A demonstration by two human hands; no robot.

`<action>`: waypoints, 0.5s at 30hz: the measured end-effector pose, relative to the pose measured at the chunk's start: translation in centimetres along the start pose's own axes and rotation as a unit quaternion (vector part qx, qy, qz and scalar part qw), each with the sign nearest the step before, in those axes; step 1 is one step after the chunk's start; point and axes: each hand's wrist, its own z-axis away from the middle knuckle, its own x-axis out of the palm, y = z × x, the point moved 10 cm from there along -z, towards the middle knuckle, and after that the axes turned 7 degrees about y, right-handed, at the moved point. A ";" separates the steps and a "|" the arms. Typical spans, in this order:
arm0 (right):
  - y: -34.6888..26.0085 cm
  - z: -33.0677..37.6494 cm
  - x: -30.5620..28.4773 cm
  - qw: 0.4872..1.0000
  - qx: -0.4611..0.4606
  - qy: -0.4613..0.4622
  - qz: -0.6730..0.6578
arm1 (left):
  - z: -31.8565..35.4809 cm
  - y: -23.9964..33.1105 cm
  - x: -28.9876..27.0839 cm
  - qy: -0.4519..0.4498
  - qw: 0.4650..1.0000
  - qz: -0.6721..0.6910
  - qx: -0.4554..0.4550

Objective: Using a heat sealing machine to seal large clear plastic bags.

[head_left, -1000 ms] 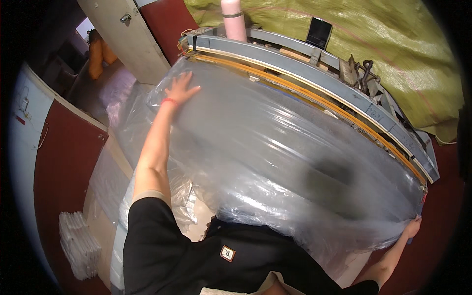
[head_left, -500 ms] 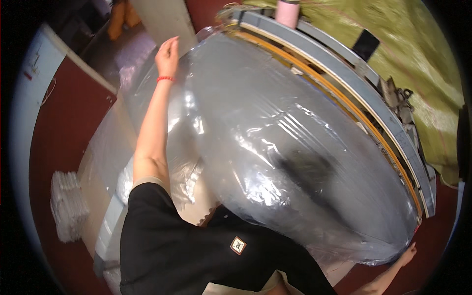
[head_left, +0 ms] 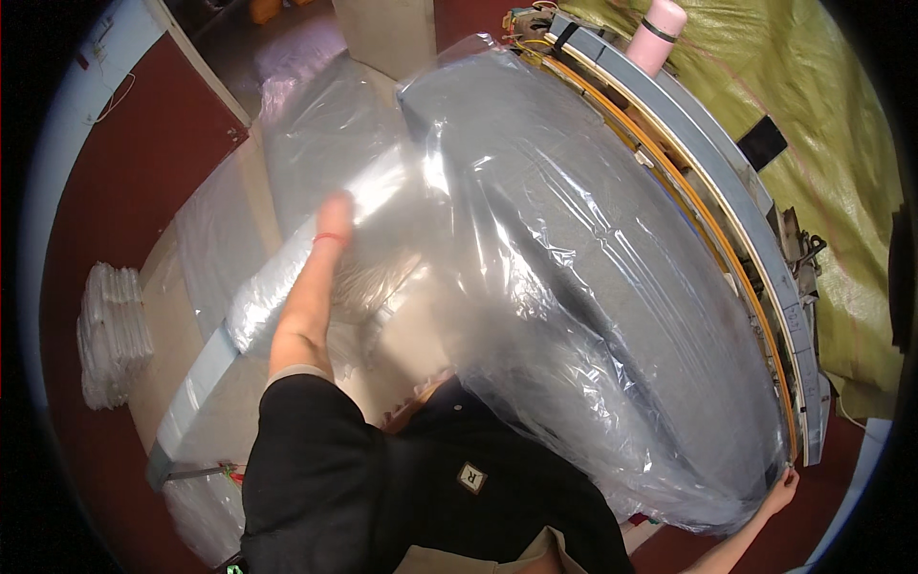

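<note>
A large clear plastic sheet lies loose and wrinkled over a grey surface in front of me. My left hand, with a red band at the wrist, hangs over the clear plastic near a shiny rolled length of film; motion smears its fingers. At the far right, my right hand has its fingers closed at the lower end of the orange strip, by the sheet's corner. What those fingers pinch is too small to make out.
A long grey rail borders the sheet. Beyond it are a pink bottle, a dark phone, metal tools and a yellow-green tarp. Folded clear plastic is stacked at left, near a pale blue bar.
My left hand has come down toward me from the sheet's far left edge. The plastic has sunk from a puffed shape and lies flatter. My right hand has moved slightly, up to the strip's end.
</note>
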 end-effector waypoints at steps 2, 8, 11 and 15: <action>-3.5 -0.6 -0.5 0.998 -0.065 0.020 -0.017 | 0.9 -3.4 -2.6 0.072 0.996 0.039 -0.040; -14.0 -2.4 0.8 0.983 -0.136 0.017 -0.122 | 6.4 -16.5 -11.5 0.343 0.820 0.301 -0.346; -25.3 -1.9 0.7 0.968 -0.180 -0.008 -0.174 | 5.0 -12.1 -17.0 0.329 0.753 0.497 -0.277; -46.2 5.1 0.4 0.877 -0.226 -0.140 -0.400 | 5.1 4.1 -26.0 0.187 0.788 0.586 0.003</action>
